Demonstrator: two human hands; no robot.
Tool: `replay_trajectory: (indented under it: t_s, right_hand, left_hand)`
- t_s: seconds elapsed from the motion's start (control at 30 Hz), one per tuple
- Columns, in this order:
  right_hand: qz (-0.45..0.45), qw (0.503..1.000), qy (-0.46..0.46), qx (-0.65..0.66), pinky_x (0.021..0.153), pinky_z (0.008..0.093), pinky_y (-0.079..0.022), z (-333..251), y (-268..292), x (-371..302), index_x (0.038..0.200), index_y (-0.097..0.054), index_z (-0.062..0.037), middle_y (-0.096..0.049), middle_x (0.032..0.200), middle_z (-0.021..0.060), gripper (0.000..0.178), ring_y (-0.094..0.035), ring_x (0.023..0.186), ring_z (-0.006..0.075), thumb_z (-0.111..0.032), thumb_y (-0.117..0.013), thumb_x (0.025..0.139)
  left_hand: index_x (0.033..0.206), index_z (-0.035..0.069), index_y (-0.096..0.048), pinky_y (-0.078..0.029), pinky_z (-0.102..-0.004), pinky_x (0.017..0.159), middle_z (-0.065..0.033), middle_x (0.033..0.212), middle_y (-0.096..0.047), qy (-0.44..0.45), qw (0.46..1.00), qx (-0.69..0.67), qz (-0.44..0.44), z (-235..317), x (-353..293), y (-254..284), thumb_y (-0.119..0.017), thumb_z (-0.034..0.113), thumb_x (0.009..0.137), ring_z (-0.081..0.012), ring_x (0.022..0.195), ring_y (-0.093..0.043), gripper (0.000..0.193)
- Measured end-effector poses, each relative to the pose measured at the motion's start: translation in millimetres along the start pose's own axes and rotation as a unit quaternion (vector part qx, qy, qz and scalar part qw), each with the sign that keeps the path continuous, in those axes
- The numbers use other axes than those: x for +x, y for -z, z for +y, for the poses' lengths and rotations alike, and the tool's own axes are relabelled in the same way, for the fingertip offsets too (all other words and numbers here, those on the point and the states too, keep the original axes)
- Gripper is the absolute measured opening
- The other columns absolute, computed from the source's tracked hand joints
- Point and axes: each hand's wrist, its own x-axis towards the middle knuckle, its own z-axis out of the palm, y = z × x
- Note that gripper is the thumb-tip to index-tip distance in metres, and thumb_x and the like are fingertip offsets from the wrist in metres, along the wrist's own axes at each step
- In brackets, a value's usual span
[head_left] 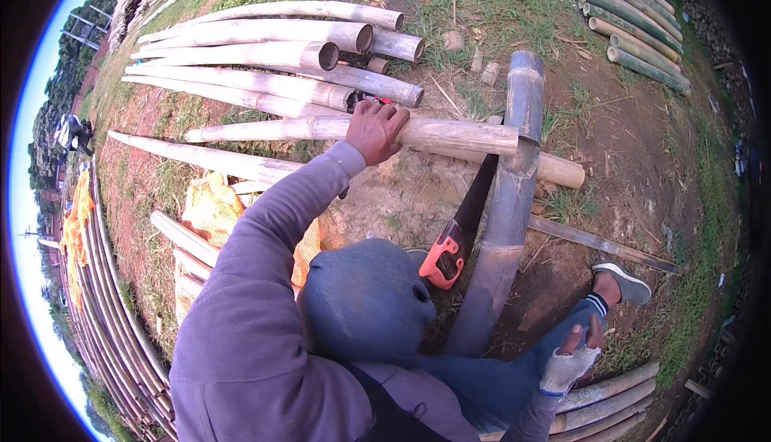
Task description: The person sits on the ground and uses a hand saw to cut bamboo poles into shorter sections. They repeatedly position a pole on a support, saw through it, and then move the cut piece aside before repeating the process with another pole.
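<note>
My bare left hand (pixel 376 130) is wrapped over the top of a pale bamboo pole (pixel 458 133), whose cut end rests across a thick, dark bamboo log (pixel 502 241). Close to my left knuckles a small black and red object (pixel 365 102) shows partly; its kind is unclear. A handsaw (pixel 446 255) with an orange-red handle leans beside the log, its dark blade pointing up toward the pole. Down at the lower right is my right hand (pixel 569 366) in a white glove with bare fingertips; its fingers stand apart with nothing visible in them, near my leg.
Several cut bamboo poles (pixel 313 56) lie at the upper left, more (pixel 634 28) at the upper right. Another pole (pixel 558 170) lies beneath the held one. An orange mesh sack (pixel 213 201) sits left of my arm. A flat strip (pixel 606 243) lies on the dirt by my shoe.
</note>
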Motion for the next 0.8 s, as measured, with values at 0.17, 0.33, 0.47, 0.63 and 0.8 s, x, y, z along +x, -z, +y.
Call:
replay_trajectory:
  t_s: [0.17,0.33,0.47,0.63,0.8]
  right_hand:
    - [-0.182,0.912,-0.059,0.362,0.108,0.0389,-0.051,-100,-132,64,0.148,-0.054,0.0031,-0.062,0.144,0.0187,0.053,-0.064,0.127,0.0292,-0.027,-0.069,0.107]
    - [-0.149,0.629,-0.325,0.69,0.107,0.0508,-0.051,-143,-180,149,0.156,-0.044,-0.0103,-0.054,0.145,0.0142,0.079,-0.058,0.13,0.031,-0.045,-0.08,0.096]
    - [-0.048,0.601,-0.405,0.687,0.105,0.0541,-0.05,-97,-177,183,0.153,-0.046,-0.0159,-0.052,0.143,0.0136,0.079,-0.056,0.127,0.0331,-0.044,-0.085,0.09]
    - [0.021,0.652,-0.399,0.644,0.105,0.0546,-0.051,14,-153,263,0.149,-0.047,-0.0183,-0.052,0.137,0.0135,0.078,-0.057,0.124,0.0336,-0.043,-0.087,0.087]
    - [0.054,0.703,-0.364,0.609,0.103,0.0503,-0.05,25,-123,338,0.151,-0.047,-0.0142,-0.057,0.137,0.015,0.08,-0.057,0.13,0.0369,-0.049,-0.084,0.09]
  left_hand:
    - [0.136,0.018,-0.063,-0.042,-0.0526,0.107,-0.0068,0.116,-0.07,-0.09,0.992,-0.075,0.054,90,68,69,-0.089,0.041,0.073,-0.0279,0.115,-0.067,0.072]
    - [0.148,0.018,-0.056,-0.038,-0.0562,0.116,-0.0134,0.13,-0.069,-0.229,0.944,-0.238,-0.008,172,86,57,-0.086,0.049,0.077,-0.032,0.13,-0.063,0.083]
    - [0.163,0.017,-0.04,-0.032,-0.0592,0.124,-0.02,0.156,-0.054,-0.154,0.942,-0.292,-0.064,114,64,67,-0.087,0.058,0.077,-0.0412,0.145,-0.051,0.106]
    - [0.166,0.017,-0.034,-0.033,-0.0563,0.124,-0.0171,0.159,-0.049,-0.005,0.986,-0.063,-0.152,-7,-9,11,-0.1,0.05,0.058,-0.0407,0.149,-0.045,0.132]
    - [0.147,0.015,-0.056,-0.039,-0.0531,0.118,-0.0133,0.142,-0.063,-0.01,0.983,-0.091,-0.16,-49,-10,-38,-0.092,0.045,0.068,-0.0361,0.136,-0.057,0.092]
